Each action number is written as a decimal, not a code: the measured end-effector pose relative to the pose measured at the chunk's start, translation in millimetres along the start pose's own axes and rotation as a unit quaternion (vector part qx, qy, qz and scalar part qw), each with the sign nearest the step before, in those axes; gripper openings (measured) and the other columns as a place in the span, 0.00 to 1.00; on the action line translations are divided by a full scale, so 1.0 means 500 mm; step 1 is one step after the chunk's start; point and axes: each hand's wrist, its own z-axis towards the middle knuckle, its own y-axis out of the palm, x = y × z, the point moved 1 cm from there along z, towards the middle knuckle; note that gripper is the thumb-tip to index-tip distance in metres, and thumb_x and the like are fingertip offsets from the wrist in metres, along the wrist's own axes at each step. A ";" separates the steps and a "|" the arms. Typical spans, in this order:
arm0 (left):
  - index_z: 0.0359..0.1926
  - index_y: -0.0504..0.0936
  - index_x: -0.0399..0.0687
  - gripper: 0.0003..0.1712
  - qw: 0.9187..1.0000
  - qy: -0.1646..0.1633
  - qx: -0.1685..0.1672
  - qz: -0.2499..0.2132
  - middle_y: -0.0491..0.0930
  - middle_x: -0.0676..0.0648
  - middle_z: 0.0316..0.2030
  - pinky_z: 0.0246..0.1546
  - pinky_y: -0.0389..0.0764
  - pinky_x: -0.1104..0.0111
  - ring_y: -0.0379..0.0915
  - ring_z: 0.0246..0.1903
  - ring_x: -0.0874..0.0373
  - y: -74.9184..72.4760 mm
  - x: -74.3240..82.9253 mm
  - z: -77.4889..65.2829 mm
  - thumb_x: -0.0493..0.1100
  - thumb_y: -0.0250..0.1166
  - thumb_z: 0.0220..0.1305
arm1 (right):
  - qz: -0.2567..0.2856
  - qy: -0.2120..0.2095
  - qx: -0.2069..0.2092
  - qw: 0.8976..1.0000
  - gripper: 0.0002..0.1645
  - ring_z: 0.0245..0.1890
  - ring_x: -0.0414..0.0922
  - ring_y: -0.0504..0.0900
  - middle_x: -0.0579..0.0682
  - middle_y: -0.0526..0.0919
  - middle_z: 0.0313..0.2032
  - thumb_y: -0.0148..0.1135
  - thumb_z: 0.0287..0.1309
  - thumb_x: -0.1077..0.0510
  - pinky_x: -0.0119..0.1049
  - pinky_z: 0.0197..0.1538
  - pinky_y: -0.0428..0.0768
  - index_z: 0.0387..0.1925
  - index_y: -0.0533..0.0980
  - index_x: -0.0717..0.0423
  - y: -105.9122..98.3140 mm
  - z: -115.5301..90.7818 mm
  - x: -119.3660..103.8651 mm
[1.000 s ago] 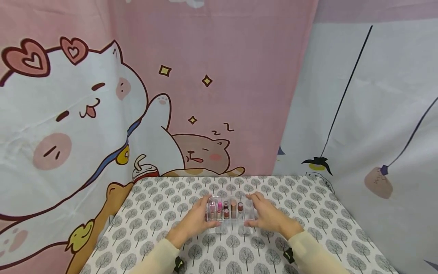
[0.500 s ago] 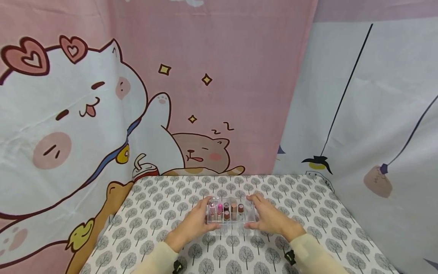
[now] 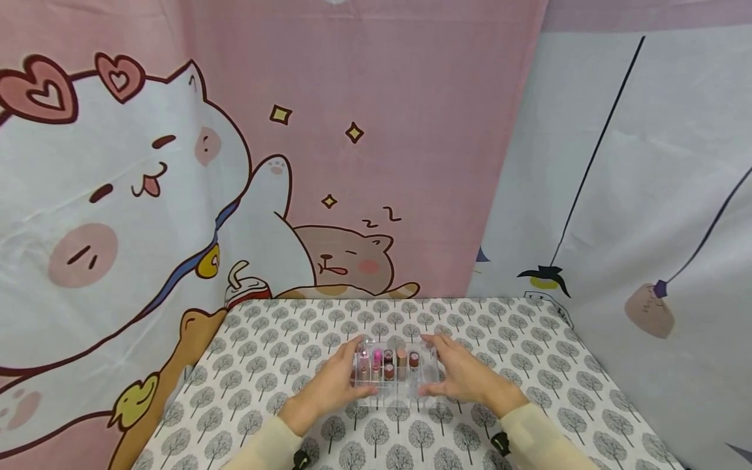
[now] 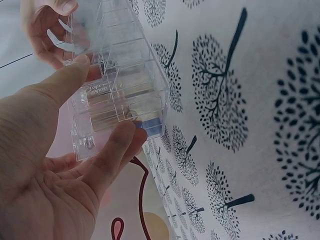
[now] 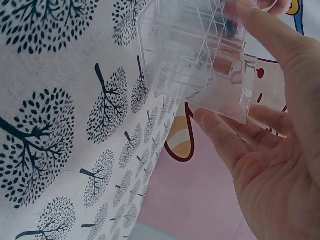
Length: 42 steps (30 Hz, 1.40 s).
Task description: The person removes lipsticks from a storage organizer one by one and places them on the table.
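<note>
A clear plastic lipstick organizer (image 3: 428,371) is between my two hands in the head view. Several lipsticks (image 3: 389,372) stand in its left and middle compartments, one with a bright pink top (image 3: 378,356). My left hand (image 3: 333,377) grips the left end, thumb on the near side and fingers around the far side. The opposite end is gripped the same way by my right hand (image 3: 463,371). In the left wrist view, the clear wall (image 4: 131,50) shows lipstick tubes (image 4: 105,117) through it. Whether the base touches the cloth, I cannot tell.
A white cloth with grey tree prints (image 3: 376,431) covers the table. Behind it hangs a pink curtain (image 3: 435,163) with cartoon animals, and a pale curtain (image 3: 693,228) is on the right. Dark straps (image 3: 501,444) show near the wrists.
The organizer and both hands have shifted slightly toward me, with the grip unchanged. The background sits a little higher in the head view.
</note>
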 end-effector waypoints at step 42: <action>0.67 0.89 0.56 0.31 0.973 0.136 0.126 0.136 0.89 0.54 0.60 0.66 0.92 0.57 0.83 0.59 0.59 0.005 0.041 0.034 0.57 0.86 0.68 | 0.058 -0.019 0.011 0.998 0.71 0.72 0.65 0.88 0.61 0.80 0.81 0.96 0.47 0.38 0.69 0.75 0.89 0.86 0.70 0.56 0.007 0.001 0.033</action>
